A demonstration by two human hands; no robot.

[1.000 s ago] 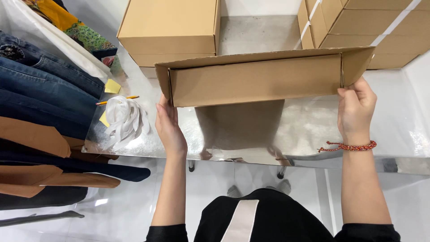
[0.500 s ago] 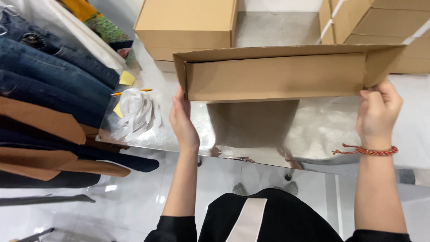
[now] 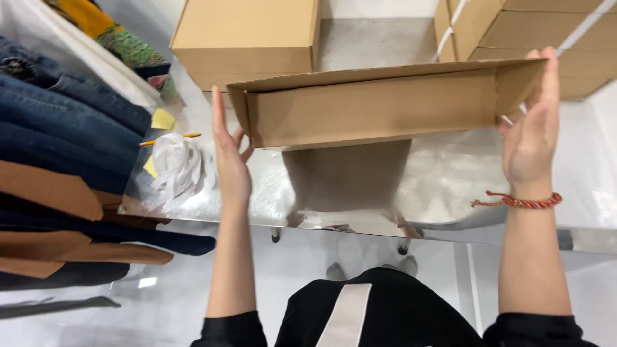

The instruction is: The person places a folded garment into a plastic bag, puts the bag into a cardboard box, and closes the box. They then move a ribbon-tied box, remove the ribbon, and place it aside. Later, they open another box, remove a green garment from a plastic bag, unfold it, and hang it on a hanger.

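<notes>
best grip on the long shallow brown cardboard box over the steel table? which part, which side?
Probably by its two short end walls, palms pressing inward from left and right. The long shallow brown cardboard box is wide, thin-walled and tipped with its opening toward the camera. The left hand and right hand already flank those ends, fingers extended.

Head view, layout. An open box [image 3: 379, 106] sits at the centre, above the table [image 3: 450, 186]. The left hand [image 3: 229, 157] lies at the box's 9 o'clock end, the right hand [image 3: 532, 132] at its 3 o'clock end, so the box is between them. A closed box [image 3: 247, 38] stands on the table at 11 o'clock, behind the open box. Stacked boxes [image 3: 533, 32] stand at 1 o'clock, also behind it. A bag [image 3: 173, 167] lies on the table at 9 o'clock, just beside the left hand. Hanging clothes [image 3: 58, 148] occupy the 9 o'clock edge, beyond the bag. The person's torso [image 3: 385, 315] is at 6 o'clock, before the table.
</notes>
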